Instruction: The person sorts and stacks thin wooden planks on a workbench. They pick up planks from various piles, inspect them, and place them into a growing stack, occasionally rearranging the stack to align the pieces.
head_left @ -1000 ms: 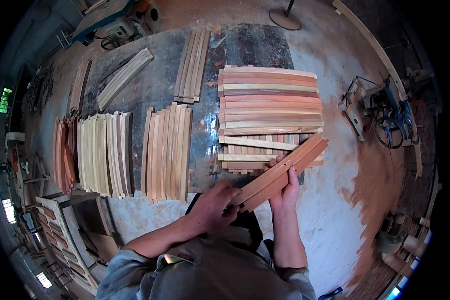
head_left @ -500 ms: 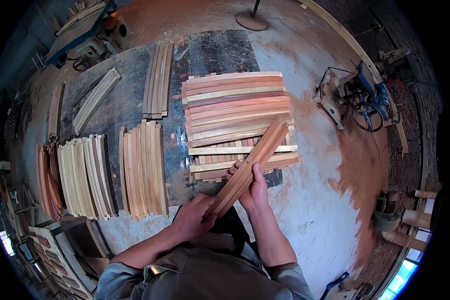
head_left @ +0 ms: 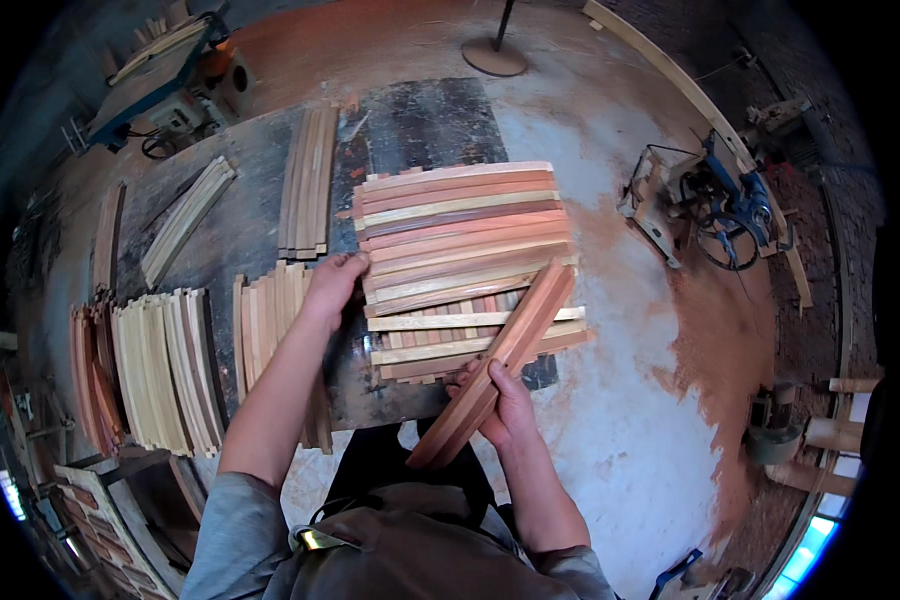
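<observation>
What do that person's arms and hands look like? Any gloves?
No gloves: the left hand and right hand are bare. The forearms are bare too, with no watch that I can see. Greyish-blue sleeves end around the elbows.

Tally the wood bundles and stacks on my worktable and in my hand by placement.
Front row, reddish bundle, pale bundle, tan bundle: 3
Back row, dark bundle, slanted bundle, brown bundle: 3
Stack with crossing layers: 1
Right hand, held bundle: 1
Total: 8

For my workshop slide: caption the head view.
Right hand holds reddish wood strips; left hand at edge of layered stack.
</observation>
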`<state>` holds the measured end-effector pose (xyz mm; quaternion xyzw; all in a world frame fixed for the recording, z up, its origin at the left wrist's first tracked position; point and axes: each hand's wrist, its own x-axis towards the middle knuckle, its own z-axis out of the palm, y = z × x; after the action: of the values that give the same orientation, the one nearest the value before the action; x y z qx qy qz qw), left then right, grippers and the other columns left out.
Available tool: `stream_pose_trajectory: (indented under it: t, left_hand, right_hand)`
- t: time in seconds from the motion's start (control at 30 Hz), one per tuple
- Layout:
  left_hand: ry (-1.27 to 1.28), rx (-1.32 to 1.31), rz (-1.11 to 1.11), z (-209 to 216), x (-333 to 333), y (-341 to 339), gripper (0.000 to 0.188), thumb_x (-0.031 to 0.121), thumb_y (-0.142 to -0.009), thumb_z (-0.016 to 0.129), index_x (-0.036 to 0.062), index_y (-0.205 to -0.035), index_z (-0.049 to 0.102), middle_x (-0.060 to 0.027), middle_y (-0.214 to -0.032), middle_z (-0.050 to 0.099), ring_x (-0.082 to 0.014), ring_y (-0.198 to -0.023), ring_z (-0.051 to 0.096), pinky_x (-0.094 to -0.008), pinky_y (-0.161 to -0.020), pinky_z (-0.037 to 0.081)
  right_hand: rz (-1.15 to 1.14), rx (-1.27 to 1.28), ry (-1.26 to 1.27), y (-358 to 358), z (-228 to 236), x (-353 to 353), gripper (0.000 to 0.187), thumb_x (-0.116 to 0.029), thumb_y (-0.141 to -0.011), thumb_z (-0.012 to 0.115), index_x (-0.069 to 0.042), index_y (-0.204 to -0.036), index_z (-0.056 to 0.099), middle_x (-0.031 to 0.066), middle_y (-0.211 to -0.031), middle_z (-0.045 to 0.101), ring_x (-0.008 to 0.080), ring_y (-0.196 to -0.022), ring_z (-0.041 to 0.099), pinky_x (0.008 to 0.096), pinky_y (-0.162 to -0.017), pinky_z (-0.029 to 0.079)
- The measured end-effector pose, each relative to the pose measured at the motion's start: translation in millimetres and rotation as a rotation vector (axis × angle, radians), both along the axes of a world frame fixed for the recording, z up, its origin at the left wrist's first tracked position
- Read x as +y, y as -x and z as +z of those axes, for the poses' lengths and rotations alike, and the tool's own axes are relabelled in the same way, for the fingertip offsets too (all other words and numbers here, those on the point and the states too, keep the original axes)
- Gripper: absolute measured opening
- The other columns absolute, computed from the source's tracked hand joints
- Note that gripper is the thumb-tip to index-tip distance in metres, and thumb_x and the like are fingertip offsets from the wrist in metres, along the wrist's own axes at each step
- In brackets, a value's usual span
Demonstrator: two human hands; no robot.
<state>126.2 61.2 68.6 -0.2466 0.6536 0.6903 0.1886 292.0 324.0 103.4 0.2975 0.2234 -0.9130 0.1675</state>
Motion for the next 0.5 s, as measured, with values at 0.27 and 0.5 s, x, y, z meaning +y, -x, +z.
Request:
stream_pose_trajectory:
  t: [0.27, 0.5]
  left_hand:
    - [-0.309, -0.089, 0.148, -60, -5, 34, 0.032, 0.025, -0.09, 0.068, 0.0006, -0.111, 0.063, -0.013, -0.106, 0.067, -0.0263, -0.097, 0.064, -0.043, -0.09, 0.052]
    - [0.134, 0.11, 0.178, 23, 18, 26, 0.02, 0.02, -0.086, 0.068, 0.0009, -0.088, 0.063, -0.0053, -0.085, 0.062, -0.0152, -0.076, 0.058, -0.031, -0.07, 0.046]
  right_hand:
    - [-0.055, -0.01, -0.032, -4, 7, 9, 0.033, -0.025, -0.093, 0.066, 0.003, -0.107, 0.058, 0.0137, -0.094, 0.062, 0.0293, -0.093, 0.061, 0.0459, -0.086, 0.054]
    - [-0.126, 0.07, 0.044, 1, 2, 14, 0.035, -0.029, -0.092, 0.067, -0.001, -0.11, 0.055, 0.0116, -0.097, 0.061, 0.0266, -0.087, 0.06, 0.0453, -0.086, 0.051]
